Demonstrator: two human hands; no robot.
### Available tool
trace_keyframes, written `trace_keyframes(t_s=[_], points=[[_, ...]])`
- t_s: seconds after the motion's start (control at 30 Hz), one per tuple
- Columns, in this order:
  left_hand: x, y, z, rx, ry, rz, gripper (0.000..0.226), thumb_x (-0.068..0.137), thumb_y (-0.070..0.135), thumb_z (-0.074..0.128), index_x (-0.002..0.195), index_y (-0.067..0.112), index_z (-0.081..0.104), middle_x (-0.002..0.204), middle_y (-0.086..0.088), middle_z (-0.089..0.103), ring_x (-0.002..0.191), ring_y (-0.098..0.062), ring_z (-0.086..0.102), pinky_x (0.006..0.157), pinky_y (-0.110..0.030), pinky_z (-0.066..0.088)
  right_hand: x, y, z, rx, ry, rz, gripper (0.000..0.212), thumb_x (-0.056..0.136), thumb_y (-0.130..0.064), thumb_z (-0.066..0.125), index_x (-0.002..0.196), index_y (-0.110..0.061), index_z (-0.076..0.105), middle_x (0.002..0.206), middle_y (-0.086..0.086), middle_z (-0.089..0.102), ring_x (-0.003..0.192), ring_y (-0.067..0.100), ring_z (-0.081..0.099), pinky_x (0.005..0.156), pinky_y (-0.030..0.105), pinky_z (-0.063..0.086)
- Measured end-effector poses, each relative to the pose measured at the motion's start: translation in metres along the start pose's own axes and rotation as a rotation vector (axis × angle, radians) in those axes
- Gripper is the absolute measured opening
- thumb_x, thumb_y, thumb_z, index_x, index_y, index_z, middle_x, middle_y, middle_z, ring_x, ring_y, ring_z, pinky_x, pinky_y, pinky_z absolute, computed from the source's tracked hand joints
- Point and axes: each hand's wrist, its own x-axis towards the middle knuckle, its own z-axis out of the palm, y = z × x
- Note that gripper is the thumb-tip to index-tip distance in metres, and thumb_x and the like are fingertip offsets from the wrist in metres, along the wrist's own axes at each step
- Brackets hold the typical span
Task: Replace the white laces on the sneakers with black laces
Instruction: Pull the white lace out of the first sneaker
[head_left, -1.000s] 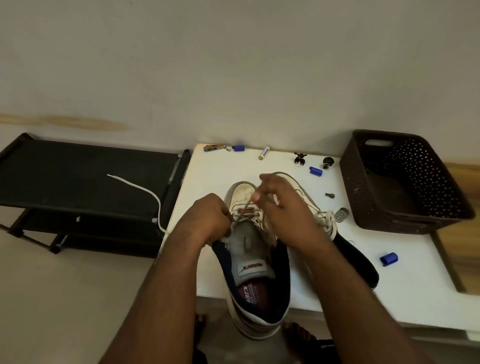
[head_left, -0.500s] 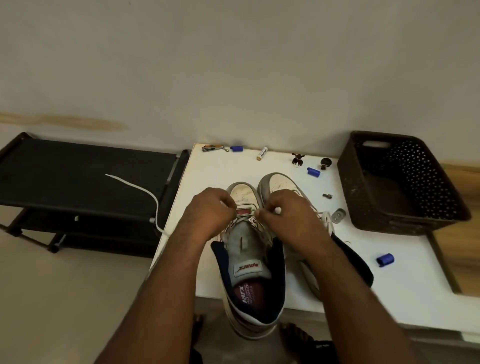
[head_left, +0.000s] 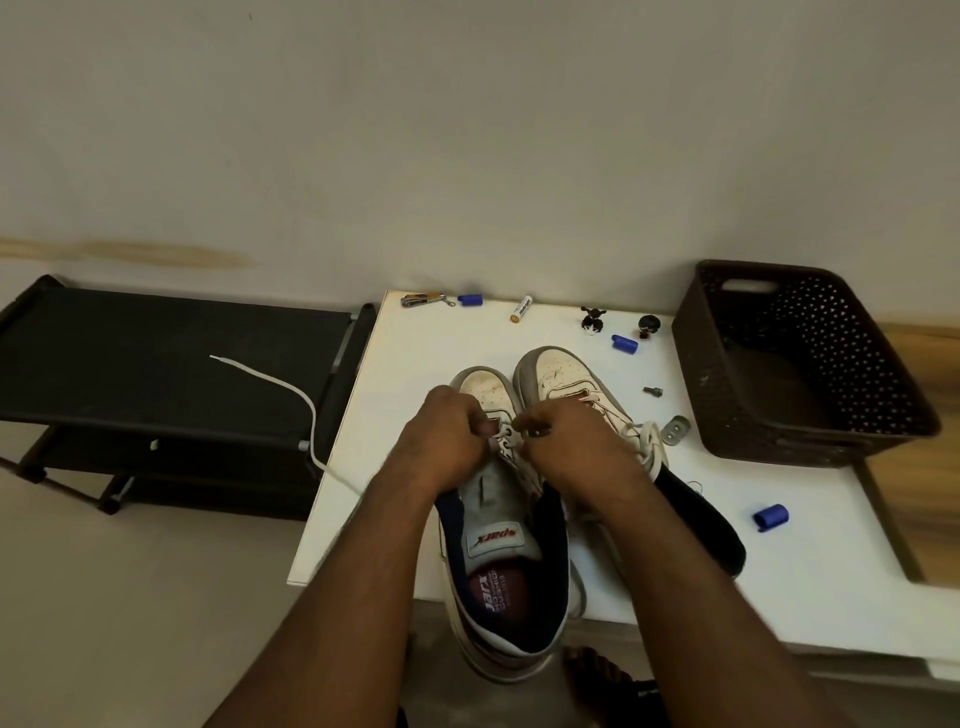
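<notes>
The left sneaker (head_left: 501, 545) overhangs the near edge of the white bench (head_left: 415, 364), tongue up. Over its eyelets the left hand (head_left: 447, 441) and right hand (head_left: 566, 447) meet, fingers curled, each pinching the white lace (head_left: 503, 434). The right sneaker (head_left: 561, 379) sits just right of it, still laced white. Another white lace (head_left: 291, 387) trails off the bench's left edge onto a black rack (head_left: 156, 353). Farther right stands a dark basket (head_left: 779, 364); blue caps (head_left: 771, 517) and a battery (head_left: 521, 309) lie scattered
</notes>
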Motion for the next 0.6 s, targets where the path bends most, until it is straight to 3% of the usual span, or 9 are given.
trace_keyframes(t_s=[0.07, 0.13, 0.2, 0.27, 0.33, 0.37, 0.43, 0.5, 0.6], points=[[0.001, 0.0, 0.002, -0.004, 0.006, -0.024, 0.007, 0.087, 0.021, 0.069, 0.082, 0.015, 0.068, 0.12, -0.009, 0.049, 0.104, -0.027, 0.057, 0.093, -0.038, 0.048, 0.001, 0.001, 0.005, 0.053, -0.022, 0.025, 0.03, 0.089, -0.014, 0.061, 0.119, -0.017, 0.067, 0.12, 0.003, 0.067, 0.108, 0.016, 0.061, 0.087, 0.024, 0.045], [0.002, 0.002, 0.004, -0.051, -0.005, -0.063, 0.017, 0.092, 0.021, 0.062, 0.099, 0.007, 0.067, 0.126, -0.01, 0.046, 0.108, -0.028, 0.056, 0.092, -0.035, 0.046, 0.001, 0.001, 0.008, 0.063, -0.02, 0.03, 0.028, 0.087, -0.015, 0.065, 0.115, -0.016, 0.069, 0.113, 0.005, 0.069, 0.102, 0.017, 0.064, 0.083, 0.024, 0.047], [0.002, 0.005, 0.004, -0.211, -0.06, -0.189, 0.031, 0.093, 0.02, 0.059, 0.12, 0.005, 0.055, 0.126, -0.01, 0.047, 0.11, -0.026, 0.054, 0.085, -0.031, 0.045, 0.0, 0.001, 0.01, 0.056, -0.017, 0.03, 0.025, 0.085, -0.016, 0.067, 0.109, -0.016, 0.072, 0.105, 0.006, 0.072, 0.094, 0.018, 0.066, 0.08, 0.026, 0.05], [0.001, 0.009, 0.0, -0.461, -0.104, -0.343, 0.045, 0.084, 0.018, 0.064, 0.124, 0.006, 0.048, 0.117, -0.012, 0.059, 0.105, -0.027, 0.058, 0.082, -0.035, 0.05, 0.0, 0.001, 0.011, 0.031, -0.033, 0.028, 0.023, 0.085, -0.017, 0.067, 0.107, -0.015, 0.072, 0.101, 0.007, 0.072, 0.089, 0.018, 0.067, 0.076, 0.027, 0.051], [-0.002, 0.009, -0.006, -0.704, -0.11, -0.436, 0.031, 0.072, 0.014, 0.059, 0.1, 0.002, 0.059, 0.093, -0.013, 0.069, 0.082, -0.024, 0.067, 0.076, -0.033, 0.056, 0.0, 0.0, 0.014, 0.003, -0.043, 0.022, 0.024, 0.084, -0.017, 0.067, 0.108, -0.015, 0.072, 0.102, 0.007, 0.072, 0.09, 0.018, 0.066, 0.075, 0.027, 0.049], [-0.006, 0.013, -0.01, -0.815, -0.104, -0.459, 0.012, 0.074, 0.011, 0.053, 0.08, 0.002, 0.058, 0.073, -0.01, 0.066, 0.061, -0.017, 0.064, 0.061, -0.023, 0.054, 0.0, 0.0, 0.015, -0.002, -0.043, 0.018, 0.025, 0.084, -0.017, 0.068, 0.109, -0.015, 0.072, 0.103, 0.007, 0.072, 0.09, 0.018, 0.065, 0.075, 0.026, 0.048], [-0.007, 0.013, -0.015, -0.966, -0.051, -0.464, 0.024, 0.084, 0.009, 0.045, 0.061, 0.011, 0.046, 0.05, 0.0, 0.049, 0.032, -0.007, 0.047, 0.037, -0.011, 0.035, 0.0, 0.0, 0.015, 0.001, -0.044, 0.023, 0.026, 0.083, -0.017, 0.07, 0.109, -0.015, 0.073, 0.102, 0.006, 0.072, 0.088, 0.016, 0.064, 0.073, 0.022, 0.046], [-0.008, 0.012, -0.017, -0.997, -0.047, -0.444, 0.025, 0.089, 0.019, 0.051, 0.064, 0.013, 0.05, 0.055, 0.002, 0.048, 0.036, -0.007, 0.048, 0.041, -0.013, 0.035, -0.001, -0.001, 0.015, 0.01, -0.049, 0.03, 0.028, 0.082, -0.017, 0.07, 0.111, -0.015, 0.072, 0.103, 0.006, 0.073, 0.088, 0.015, 0.064, 0.072, 0.021, 0.044], [-0.005, 0.005, -0.011, -0.587, -0.044, -0.273, 0.02, 0.083, 0.031, 0.07, 0.076, 0.013, 0.064, 0.078, -0.003, 0.067, 0.069, -0.013, 0.062, 0.065, -0.026, 0.046, -0.002, -0.001, 0.014, 0.019, -0.058, 0.019, 0.025, 0.083, -0.015, 0.068, 0.108, -0.015, 0.073, 0.099, 0.007, 0.073, 0.087, 0.017, 0.066, 0.074, 0.025, 0.05]])
